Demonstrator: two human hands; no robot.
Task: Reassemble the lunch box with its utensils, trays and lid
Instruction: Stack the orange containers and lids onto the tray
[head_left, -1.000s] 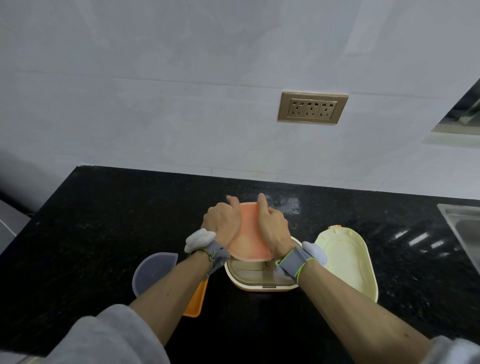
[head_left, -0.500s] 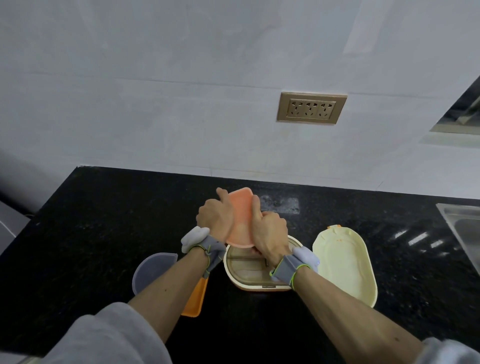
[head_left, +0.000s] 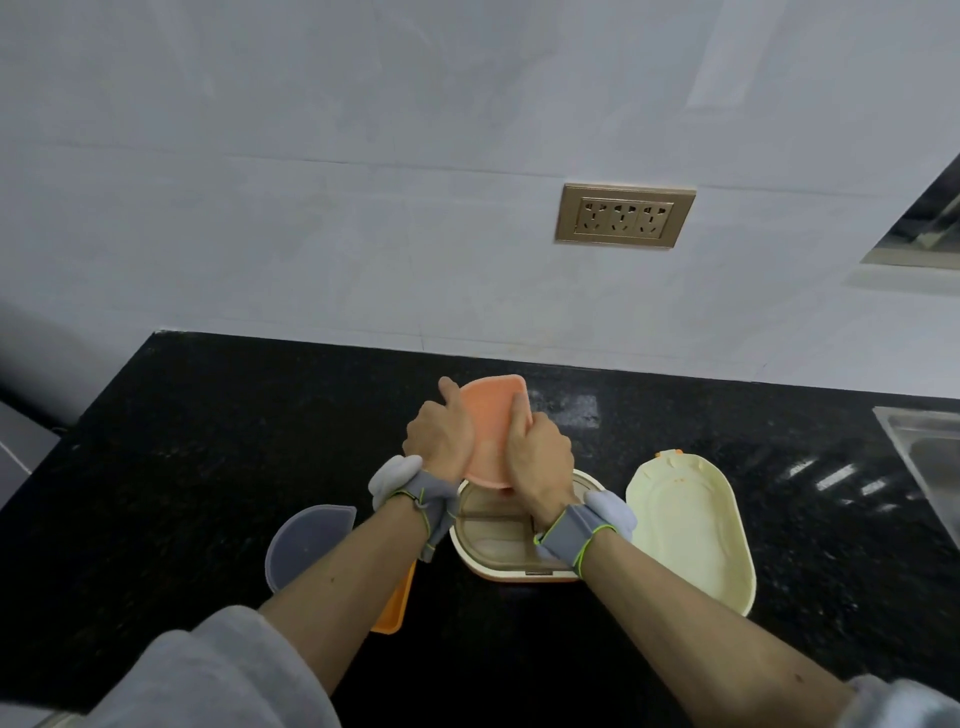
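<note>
Both hands hold an orange tray (head_left: 491, 423) tilted up above the far end of the cream lunch box base (head_left: 511, 540). My left hand (head_left: 440, 434) grips the tray's left edge and my right hand (head_left: 537, 454) grips its right edge. A divider shows inside the box, below the tray. To the right of the box, the pale yellow lid (head_left: 688, 530) lies flat on the counter. A grey half-round cover (head_left: 306, 540) and an orange piece (head_left: 395, 608) lie to the left, partly hidden by my left forearm.
The black stone counter (head_left: 208, 467) runs back to a white wall with a gold socket plate (head_left: 625, 216). A steel sink edge (head_left: 922, 457) sits at the far right. The counter's left end drops off near a grey surface (head_left: 21, 447).
The orange tray has risen and tipped further away from me, moving slightly left, with both hands still on its edges. More of the lunch box interior shows below it.
</note>
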